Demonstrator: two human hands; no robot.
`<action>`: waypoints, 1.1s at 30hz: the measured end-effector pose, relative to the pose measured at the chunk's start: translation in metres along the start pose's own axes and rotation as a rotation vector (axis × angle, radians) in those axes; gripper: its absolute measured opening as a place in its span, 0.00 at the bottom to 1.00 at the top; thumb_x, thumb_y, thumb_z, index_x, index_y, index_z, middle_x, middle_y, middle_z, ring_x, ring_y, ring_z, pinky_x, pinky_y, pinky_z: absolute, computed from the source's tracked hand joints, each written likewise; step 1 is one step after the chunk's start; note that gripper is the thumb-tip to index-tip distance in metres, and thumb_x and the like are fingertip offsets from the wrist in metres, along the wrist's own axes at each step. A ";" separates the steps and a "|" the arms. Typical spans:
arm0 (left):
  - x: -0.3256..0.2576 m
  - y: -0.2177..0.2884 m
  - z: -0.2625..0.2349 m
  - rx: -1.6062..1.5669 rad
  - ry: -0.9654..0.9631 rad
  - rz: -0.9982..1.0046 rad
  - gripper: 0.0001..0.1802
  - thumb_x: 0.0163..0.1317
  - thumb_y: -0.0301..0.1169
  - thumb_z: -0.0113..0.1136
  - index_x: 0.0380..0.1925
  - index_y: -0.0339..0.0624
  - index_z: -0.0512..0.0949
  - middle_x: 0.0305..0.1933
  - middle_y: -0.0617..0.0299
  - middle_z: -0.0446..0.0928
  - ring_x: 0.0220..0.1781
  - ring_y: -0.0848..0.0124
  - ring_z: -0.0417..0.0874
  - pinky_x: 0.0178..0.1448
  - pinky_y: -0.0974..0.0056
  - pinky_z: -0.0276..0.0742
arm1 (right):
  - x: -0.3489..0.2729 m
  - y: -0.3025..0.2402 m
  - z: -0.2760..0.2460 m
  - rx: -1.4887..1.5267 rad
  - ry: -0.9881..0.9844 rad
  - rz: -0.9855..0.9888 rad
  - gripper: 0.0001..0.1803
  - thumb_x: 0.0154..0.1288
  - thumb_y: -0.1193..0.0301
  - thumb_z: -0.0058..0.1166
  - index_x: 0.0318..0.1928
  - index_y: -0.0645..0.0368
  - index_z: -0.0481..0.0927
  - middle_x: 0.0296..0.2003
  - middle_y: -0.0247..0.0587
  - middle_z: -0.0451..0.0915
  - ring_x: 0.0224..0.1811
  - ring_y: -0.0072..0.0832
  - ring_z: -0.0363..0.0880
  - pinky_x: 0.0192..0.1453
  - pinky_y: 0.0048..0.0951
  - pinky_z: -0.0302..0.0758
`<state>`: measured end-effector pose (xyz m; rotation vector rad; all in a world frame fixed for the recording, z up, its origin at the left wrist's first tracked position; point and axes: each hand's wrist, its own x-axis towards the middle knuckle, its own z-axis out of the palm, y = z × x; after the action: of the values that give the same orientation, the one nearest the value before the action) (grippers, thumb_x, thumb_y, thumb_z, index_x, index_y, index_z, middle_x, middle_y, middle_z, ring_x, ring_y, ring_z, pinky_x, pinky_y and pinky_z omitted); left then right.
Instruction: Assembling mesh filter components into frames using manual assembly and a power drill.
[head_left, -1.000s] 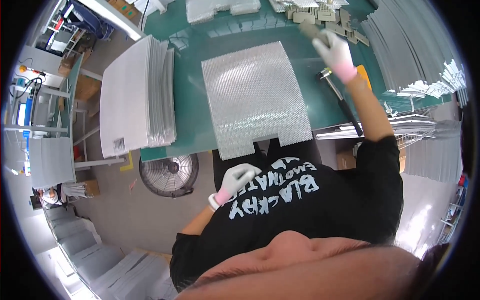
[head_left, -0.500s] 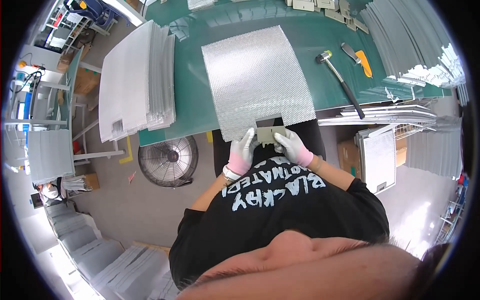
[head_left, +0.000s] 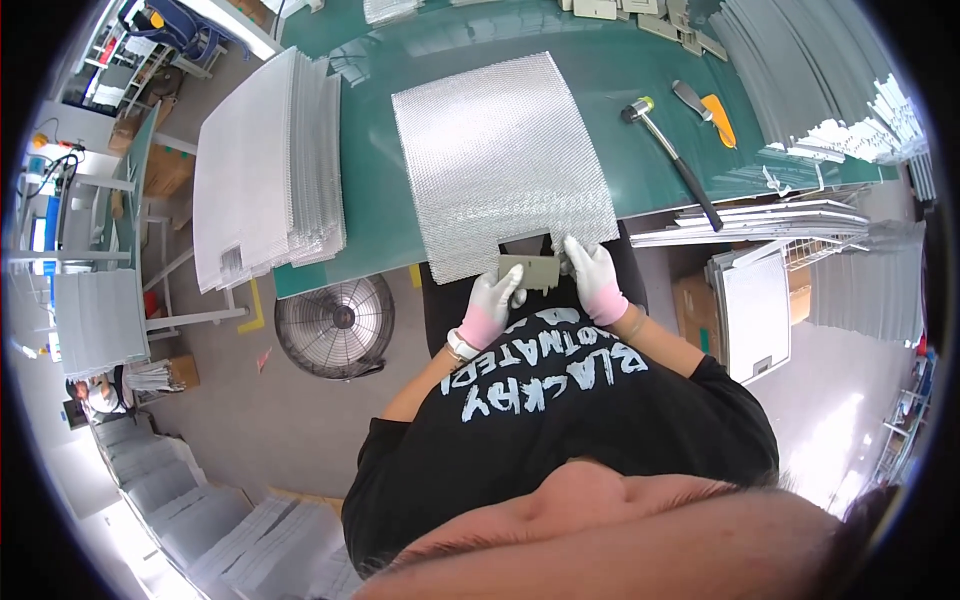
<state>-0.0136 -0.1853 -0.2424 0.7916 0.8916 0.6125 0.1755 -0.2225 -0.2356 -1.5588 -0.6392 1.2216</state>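
A silvery metal mesh sheet (head_left: 505, 150) lies on the green table, its near edge jutting past the table's front. A rectangular notch is cut into that edge. Just below the notch, my gloved left hand (head_left: 492, 302) grips a small grey-beige plastic plate (head_left: 532, 271), thumb on its face. My gloved right hand (head_left: 598, 285) is at the sheet's near edge, right of the notch. Its thumb lies over the mesh and its other fingers are partly hidden, close to the plate's right end.
A stack of mesh sheets (head_left: 265, 170) stands at the table's left. To the right lie a mallet (head_left: 675, 160), a scraper-like blade (head_left: 690, 102) and an orange-handled tool (head_left: 718, 120). More plastic pieces (head_left: 660, 22) and stacked sheets (head_left: 800, 80) sit at the far right. A floor fan (head_left: 343, 318) stands below left.
My right hand has shifted off the plastic plate up to the mesh sheet's edge. The left hand keeps the plate, its thumb now across the face. The whole view has shifted slightly.
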 end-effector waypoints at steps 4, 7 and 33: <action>-0.002 0.002 0.006 -0.073 -0.067 0.020 0.16 0.74 0.38 0.50 0.44 0.35 0.77 0.31 0.65 0.78 0.28 0.80 0.75 0.33 0.73 0.71 | -0.003 -0.007 0.000 0.019 0.002 0.013 0.21 0.70 0.60 0.55 0.26 0.65 0.81 0.20 0.34 0.78 0.22 0.17 0.72 0.29 0.22 0.69; -0.004 0.004 0.013 -0.242 -0.027 -0.002 0.15 0.74 0.36 0.49 0.47 0.34 0.76 0.36 0.62 0.79 0.30 0.78 0.77 0.36 0.72 0.74 | -0.010 -0.021 0.003 0.040 0.016 0.012 0.21 0.69 0.60 0.56 0.25 0.65 0.81 0.19 0.33 0.78 0.22 0.17 0.72 0.29 0.23 0.69; 0.014 0.180 0.020 1.036 -0.646 0.070 0.27 0.69 0.48 0.54 0.56 0.37 0.77 0.45 0.54 0.82 0.44 0.66 0.83 0.53 0.63 0.78 | -0.003 0.012 0.012 0.071 -0.525 -0.037 0.21 0.78 0.58 0.37 0.51 0.65 0.74 0.37 0.40 0.80 0.36 0.24 0.79 0.44 0.27 0.78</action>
<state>-0.0156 -0.0789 -0.0948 1.8260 0.5295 -0.1266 0.1610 -0.2244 -0.2454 -1.1605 -0.9417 1.6221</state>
